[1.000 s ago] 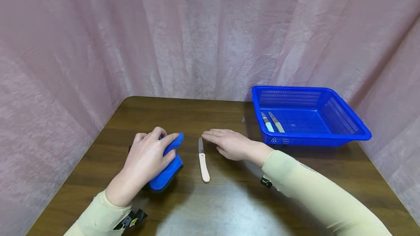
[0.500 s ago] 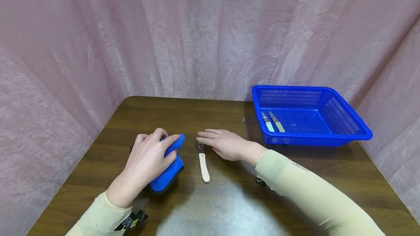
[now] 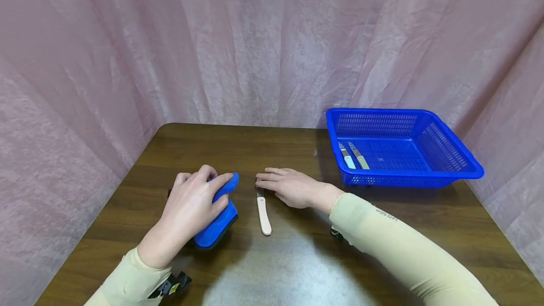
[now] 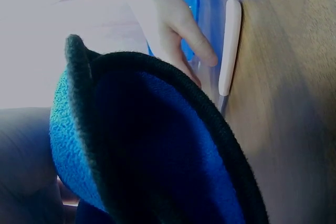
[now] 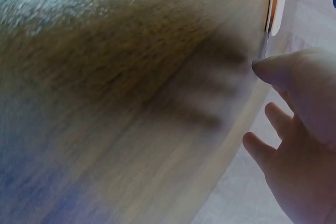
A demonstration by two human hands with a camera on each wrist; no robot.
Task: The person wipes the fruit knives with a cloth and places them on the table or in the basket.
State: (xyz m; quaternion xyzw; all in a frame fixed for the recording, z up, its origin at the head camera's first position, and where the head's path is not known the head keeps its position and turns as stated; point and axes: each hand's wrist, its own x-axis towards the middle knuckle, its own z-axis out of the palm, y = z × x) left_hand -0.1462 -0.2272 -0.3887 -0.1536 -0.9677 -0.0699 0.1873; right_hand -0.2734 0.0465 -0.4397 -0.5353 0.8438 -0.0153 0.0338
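Pink draped curtain (image 3: 263, 41): full backdrop. Brown wood-grain table (image 3: 297, 273): glossy with reflected light toward the wearer.

Cream-handled knife (image 3: 264, 216), one: flat on the table between the hands, handle toward the wearer, blade pointing away.

Right hand (image 3: 294, 189): fingers extended, gripping nothing, tips over the far end of the blade; whether touching or just above cannot be told.

Left hand (image 3: 190, 204): thumb and fingers clamped on a folded blue pad (image 3: 214, 228), dark-bordered, its nap fuzzy in the left wrist view; pad to the left of the knife, apart from it.

Change over the last second: right fingertips shifted leftward, from beside the blade tip to over it, hiding that part; knife and left hand as before. Reading: the work appears centred on the blade end, the pad not yet brought to the knife.

Edges and room: narrow strip of wood between pad and knife; wider stretch between the handle and the wearer; table's far edge well beyond both hands. Blade close under bare fingers, a likely cut hazard. Blue basket (image 3: 410, 180), far right: raised perforated walls, a barrier to low sideways movement; inside, by its left wall, pale-blue-handled knife (image 3: 349, 161) and grey-green-handled knife (image 3: 362, 161), side by side
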